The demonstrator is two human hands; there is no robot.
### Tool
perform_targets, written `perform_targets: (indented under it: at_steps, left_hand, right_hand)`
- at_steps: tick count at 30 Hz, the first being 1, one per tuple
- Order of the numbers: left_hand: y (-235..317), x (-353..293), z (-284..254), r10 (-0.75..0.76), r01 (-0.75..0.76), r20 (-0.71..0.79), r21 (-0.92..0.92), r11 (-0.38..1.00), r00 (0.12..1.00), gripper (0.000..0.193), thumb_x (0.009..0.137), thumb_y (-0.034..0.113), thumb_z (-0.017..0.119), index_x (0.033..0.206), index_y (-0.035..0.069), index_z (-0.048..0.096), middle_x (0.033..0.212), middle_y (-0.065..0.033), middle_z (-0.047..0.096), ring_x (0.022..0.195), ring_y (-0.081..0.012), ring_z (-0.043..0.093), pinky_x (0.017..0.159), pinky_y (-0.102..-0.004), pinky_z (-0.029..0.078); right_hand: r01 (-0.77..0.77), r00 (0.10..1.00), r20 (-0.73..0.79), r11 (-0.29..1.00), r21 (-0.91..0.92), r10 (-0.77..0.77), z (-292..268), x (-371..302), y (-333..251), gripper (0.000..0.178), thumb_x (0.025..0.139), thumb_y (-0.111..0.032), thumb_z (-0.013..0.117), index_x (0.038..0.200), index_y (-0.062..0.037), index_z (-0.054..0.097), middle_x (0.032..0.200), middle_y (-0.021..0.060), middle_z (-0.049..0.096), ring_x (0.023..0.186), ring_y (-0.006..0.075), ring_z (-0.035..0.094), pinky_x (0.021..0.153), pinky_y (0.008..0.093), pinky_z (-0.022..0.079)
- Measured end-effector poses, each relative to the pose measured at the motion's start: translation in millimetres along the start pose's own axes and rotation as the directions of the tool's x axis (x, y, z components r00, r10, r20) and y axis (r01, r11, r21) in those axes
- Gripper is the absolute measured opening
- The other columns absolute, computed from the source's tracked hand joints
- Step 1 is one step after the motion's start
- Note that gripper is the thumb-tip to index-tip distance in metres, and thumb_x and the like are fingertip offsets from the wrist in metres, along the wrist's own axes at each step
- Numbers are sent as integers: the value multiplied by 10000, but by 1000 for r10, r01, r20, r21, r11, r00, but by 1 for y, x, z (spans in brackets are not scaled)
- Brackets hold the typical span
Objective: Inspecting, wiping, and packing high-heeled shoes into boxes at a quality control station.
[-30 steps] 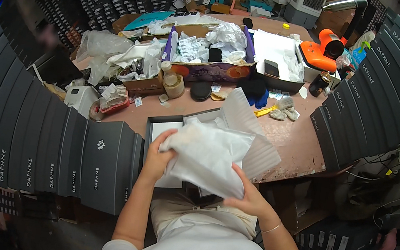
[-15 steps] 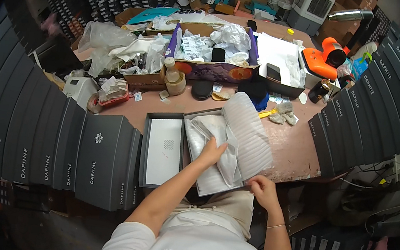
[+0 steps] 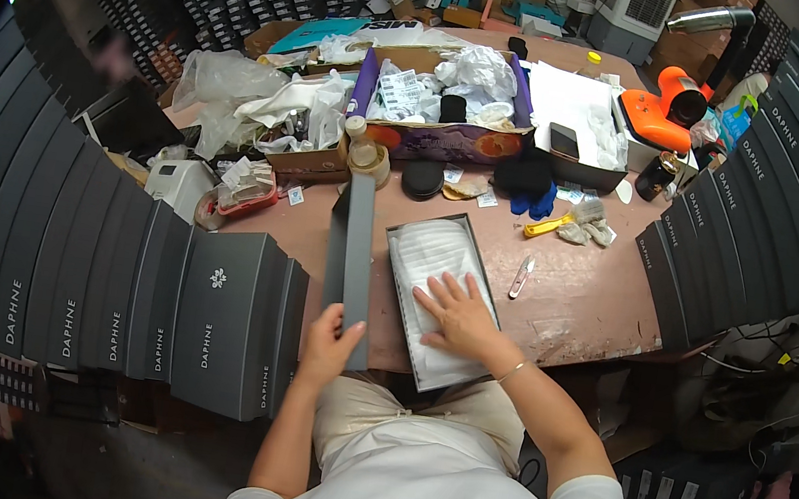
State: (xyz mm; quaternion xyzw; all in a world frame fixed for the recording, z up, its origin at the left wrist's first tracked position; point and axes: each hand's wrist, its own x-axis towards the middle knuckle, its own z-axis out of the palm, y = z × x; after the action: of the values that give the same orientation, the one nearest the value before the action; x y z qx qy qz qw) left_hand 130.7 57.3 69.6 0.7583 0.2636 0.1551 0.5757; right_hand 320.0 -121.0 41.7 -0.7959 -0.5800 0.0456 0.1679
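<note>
In front of me on the table lies an open dark grey shoebox (image 3: 488,283). White padded wrapping (image 3: 432,246) fills it and hides whatever is beneath. My right hand (image 3: 456,316) presses on this wrapping with its fingers spread. My left hand (image 3: 331,340) grips the near end of the dark grey box lid (image 3: 354,264), which stands tilted up on its long edge to the left of the box. A small pair of thread snips (image 3: 521,277) rests on the table, right of the box.
Stacked grey shoeboxes (image 3: 229,318) line the left side, and another stack (image 3: 727,212) rises at the right. Behind stand a purple carton (image 3: 444,142) of paper, a glass bottle (image 3: 367,156), a yellow-handled brush (image 3: 549,227) and an orange device (image 3: 659,117).
The wrapping has been folded into the box. My right hand moved from the box's near corner onto it. My left hand left the wrapping and lifted the lid upright, and the snips came into view.
</note>
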Motion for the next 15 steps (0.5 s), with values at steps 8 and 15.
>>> perform_targets:
  at_steps: [8, 15]
  left_hand:
    - [47, -11, 58, 109, 176, 330, -722, 670, 938, 433, 930, 214, 636, 1288, 25, 482, 1131, -78, 599, 1008, -131, 582, 871, -252, 474]
    - [-39, 3, 98, 116, -117, -22, -75, 990, 993, 719, 885, 293, 679, 1409, -60, 336, 1454, -249, 279, 1330, -335, 349, 1085, -425, 329]
  right_hand:
    - [-101, 889, -57, 316, 943, 454, -64, -41, 41, 600, 950, -381, 547, 1412, -22, 413, 1337, 169, 535, 1200, 225, 521, 1019, 334, 391]
    - [-542, 770, 195, 462, 702, 607, -18, -67, 53, 483, 934, -384, 563, 1206, 13, 604, 1044, 187, 689, 948, 241, 661, 840, 345, 502]
